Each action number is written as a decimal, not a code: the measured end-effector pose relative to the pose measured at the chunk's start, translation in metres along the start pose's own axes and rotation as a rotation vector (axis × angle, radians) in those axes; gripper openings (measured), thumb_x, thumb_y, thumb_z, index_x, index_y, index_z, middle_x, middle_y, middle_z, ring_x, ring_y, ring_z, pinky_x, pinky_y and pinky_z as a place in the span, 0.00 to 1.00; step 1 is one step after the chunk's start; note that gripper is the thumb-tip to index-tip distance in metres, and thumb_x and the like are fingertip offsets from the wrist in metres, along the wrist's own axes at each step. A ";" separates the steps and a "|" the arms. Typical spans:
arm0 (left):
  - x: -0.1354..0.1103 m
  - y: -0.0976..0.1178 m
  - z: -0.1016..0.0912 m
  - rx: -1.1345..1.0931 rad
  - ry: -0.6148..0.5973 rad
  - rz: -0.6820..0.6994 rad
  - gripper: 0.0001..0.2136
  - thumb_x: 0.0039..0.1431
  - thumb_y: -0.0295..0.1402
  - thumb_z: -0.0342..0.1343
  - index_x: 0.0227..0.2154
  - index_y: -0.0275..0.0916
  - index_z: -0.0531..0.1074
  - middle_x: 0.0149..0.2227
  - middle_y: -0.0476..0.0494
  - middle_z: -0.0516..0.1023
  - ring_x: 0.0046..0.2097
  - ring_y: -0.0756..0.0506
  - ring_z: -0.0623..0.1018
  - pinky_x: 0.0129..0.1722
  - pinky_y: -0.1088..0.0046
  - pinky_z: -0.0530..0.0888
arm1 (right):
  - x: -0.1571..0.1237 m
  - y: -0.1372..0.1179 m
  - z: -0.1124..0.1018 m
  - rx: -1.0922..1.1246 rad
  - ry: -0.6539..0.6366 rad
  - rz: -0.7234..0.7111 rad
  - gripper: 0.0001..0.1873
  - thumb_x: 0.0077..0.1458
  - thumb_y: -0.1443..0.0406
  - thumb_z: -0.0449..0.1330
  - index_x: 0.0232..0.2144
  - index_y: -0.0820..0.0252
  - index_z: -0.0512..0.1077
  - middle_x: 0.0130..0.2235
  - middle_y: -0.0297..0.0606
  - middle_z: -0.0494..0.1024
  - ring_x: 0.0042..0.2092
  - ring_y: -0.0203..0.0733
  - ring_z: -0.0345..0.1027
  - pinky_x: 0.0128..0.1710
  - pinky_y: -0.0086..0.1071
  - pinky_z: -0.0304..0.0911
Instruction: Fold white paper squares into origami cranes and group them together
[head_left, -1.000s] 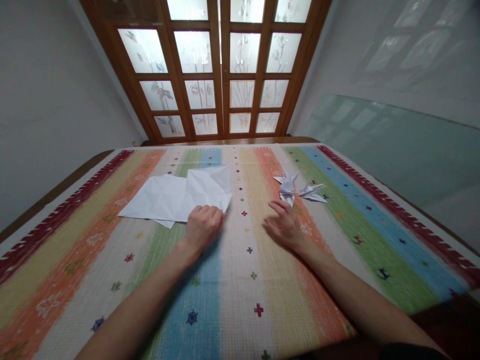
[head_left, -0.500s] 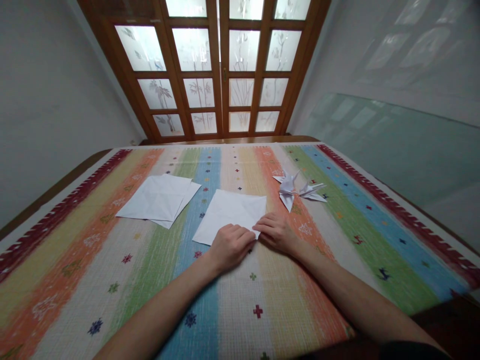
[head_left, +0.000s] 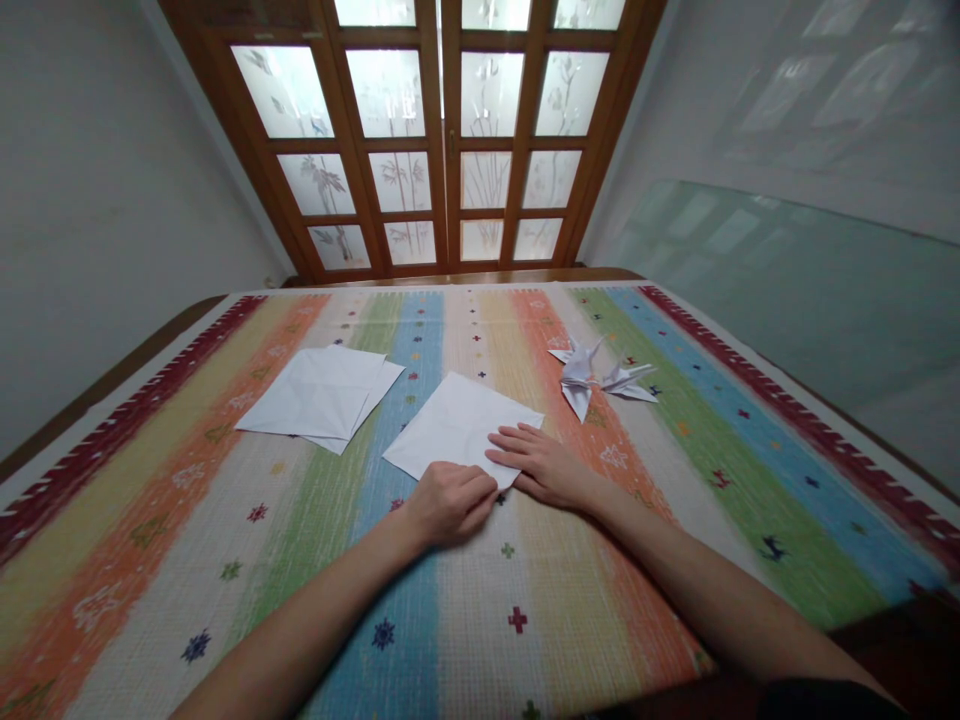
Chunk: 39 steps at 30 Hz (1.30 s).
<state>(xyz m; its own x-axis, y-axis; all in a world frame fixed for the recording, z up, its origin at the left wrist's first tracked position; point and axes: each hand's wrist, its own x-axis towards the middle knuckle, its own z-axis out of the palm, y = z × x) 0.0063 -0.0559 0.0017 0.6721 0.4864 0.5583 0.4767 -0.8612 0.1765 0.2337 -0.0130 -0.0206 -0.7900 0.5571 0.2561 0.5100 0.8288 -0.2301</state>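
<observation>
A white sheet of paper [head_left: 459,420] lies turned at an angle on the table in front of me. My left hand [head_left: 452,503] is closed at its near edge, fingers curled and pressed together on the paper; the fingertips are partly hidden. My right hand [head_left: 541,467] lies flat on the near right part of the sheet, its fingers stretched out and slightly apart. Beyond the right hand sit folded white paper cranes [head_left: 581,375], close together. To the left, a few more white paper sheets [head_left: 311,392] lie overlapping.
A striped, patterned tablecloth [head_left: 315,560] covers the table. Wooden doors with frosted panes [head_left: 405,185] stand past the far edge. A pale glass panel [head_left: 780,260] leans along the right wall.
The sheet under my hands has turned a little. My right hand has gone from gripping the sheet's edge to lying flat on it. My left hand has shifted slightly left and nearer.
</observation>
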 end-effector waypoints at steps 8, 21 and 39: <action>-0.009 0.004 0.000 -0.017 0.002 0.011 0.15 0.68 0.33 0.44 0.27 0.37 0.69 0.21 0.50 0.73 0.23 0.51 0.71 0.23 0.75 0.63 | 0.000 0.005 -0.001 0.047 -0.086 0.080 0.24 0.61 0.71 0.51 0.58 0.51 0.67 0.62 0.40 0.67 0.65 0.48 0.56 0.63 0.54 0.51; -0.017 -0.029 -0.034 -0.091 0.209 -0.132 0.12 0.65 0.39 0.50 0.35 0.36 0.73 0.31 0.42 0.80 0.33 0.47 0.79 0.33 0.72 0.73 | 0.000 0.005 -0.003 -0.119 0.089 0.044 0.17 0.61 0.68 0.53 0.50 0.58 0.73 0.50 0.45 0.78 0.52 0.50 0.71 0.50 0.46 0.63; -0.054 -0.078 -0.027 -0.258 0.056 -0.299 0.15 0.59 0.25 0.51 0.45 0.43 0.78 0.48 0.43 0.80 0.50 0.44 0.79 0.53 0.60 0.75 | -0.015 0.039 -0.017 0.313 -0.118 0.184 0.58 0.39 0.41 0.67 0.66 0.56 0.53 0.66 0.50 0.57 0.67 0.59 0.46 0.63 0.56 0.48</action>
<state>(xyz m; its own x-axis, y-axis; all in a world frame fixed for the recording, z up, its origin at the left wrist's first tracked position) -0.0830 -0.0189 -0.0202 0.4902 0.7183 0.4938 0.4837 -0.6954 0.5314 0.2714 0.0115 -0.0173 -0.7381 0.6701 0.0784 0.5324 0.6499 -0.5423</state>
